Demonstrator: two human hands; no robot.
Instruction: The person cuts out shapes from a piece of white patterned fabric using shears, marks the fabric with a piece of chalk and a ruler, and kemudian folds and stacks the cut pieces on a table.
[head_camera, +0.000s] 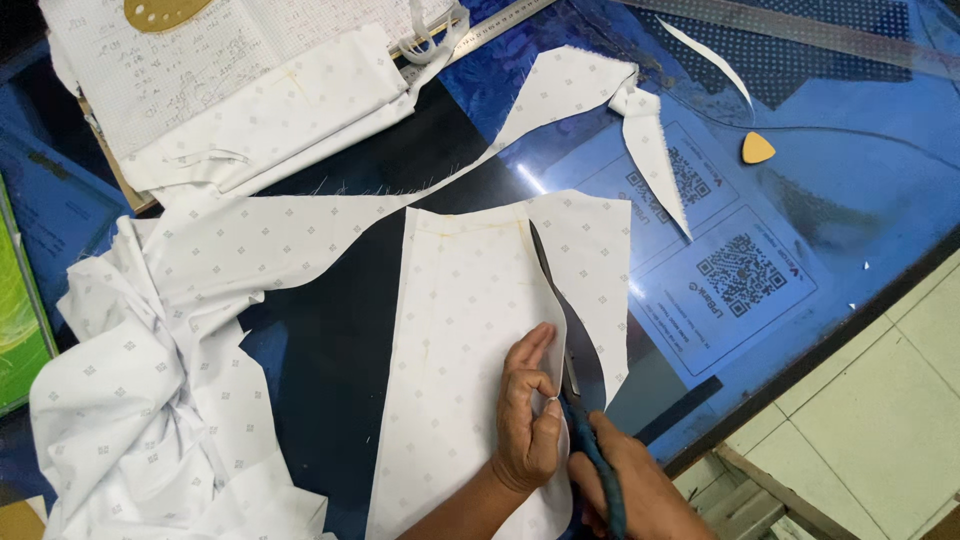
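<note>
The white patterned fabric piece (460, 330) lies flat on the dark blue bench (860, 190), in the middle near me. My left hand (527, 410) presses on its right edge, fingers (530, 350) stretched and flat, holding nothing. My right hand (640, 495) is closed around the blue handles of the scissors (570, 360), whose blades lie along the cut edge, between this piece and a narrower strip (595, 270). More crumpled fabric (130, 400) lies on the left. A yellow chalk (757, 148) rests far right.

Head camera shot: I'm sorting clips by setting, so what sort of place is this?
Likely a tailoring workshop: scissors cutting patterned white fabric on a glass-topped table, with tailor's chalk nearby.
</note>
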